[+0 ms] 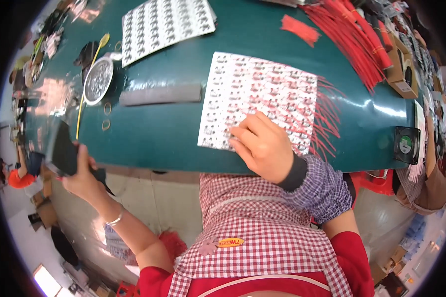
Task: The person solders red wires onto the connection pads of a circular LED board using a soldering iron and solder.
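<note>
Red wires [324,121] fringed the white sheet [222,89] of small parts beneath the right hand [268,148], its fingertips drawn together; whether they pinched anything, I could not tell. The left hand [82,177] clamped a blurred dark slab [64,151]. Between both hands, farther off, a grey bar [161,94] lay on the green table [158,136].

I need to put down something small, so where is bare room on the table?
Bare patches: between the grey strip and the near table edge, left of the wired white sheet; between the loose red wires and the black square part. Crowded: far right, with red bundles and a cardboard box.
</note>
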Available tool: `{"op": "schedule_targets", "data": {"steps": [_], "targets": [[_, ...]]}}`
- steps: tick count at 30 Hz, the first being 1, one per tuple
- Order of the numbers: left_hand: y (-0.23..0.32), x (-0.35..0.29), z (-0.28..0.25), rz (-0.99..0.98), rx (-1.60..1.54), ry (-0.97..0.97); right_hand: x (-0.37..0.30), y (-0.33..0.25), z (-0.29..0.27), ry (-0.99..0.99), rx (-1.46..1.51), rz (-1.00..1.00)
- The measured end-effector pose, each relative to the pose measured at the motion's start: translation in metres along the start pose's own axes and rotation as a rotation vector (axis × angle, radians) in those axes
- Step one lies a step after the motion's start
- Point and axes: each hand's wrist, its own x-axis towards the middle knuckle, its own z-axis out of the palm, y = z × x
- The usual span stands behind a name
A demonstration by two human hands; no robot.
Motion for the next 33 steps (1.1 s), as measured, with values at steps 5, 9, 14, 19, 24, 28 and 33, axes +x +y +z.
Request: {"op": "schedule_targets", "data": {"steps": [5,9,14,19,24,28,33], "targets": [[-0.007,-0.046,0.028,0.01,-0.273,-0.022,0.024,0.045,-0.064,0.061,-0.128,0.157],[-0.009,-0.064,0.03,-0.101,-0.34,-0.065,0.063,0.132,-0.071,0.154,-0.411,0.185],[-0.007,-0.084,0.024,-0.128,-0.408,-0.076,0.084,0.221,-0.052,0.116,-0.556,0.137],[-0.007,-0.096,0.016,-0.113,-0.421,-0.047,0.092,0.239,-0.046,0.065,-0.72,0.049],[0.002,-0.106,0.02,-0.082,-0.421,-0.056,0.095,0.252,-0.047,-0.013,-0.928,-0.038],[-0.001,-0.115,0.012,-0.073,-0.419,-0.096,0.098,0.247,-0.056,-0.031,-0.871,-0.022],[0.005,-0.13,0.005,-0.088,-0.435,-0.094,0.093,0.202,-0.072,0.103,-0.643,-0.084]]}}
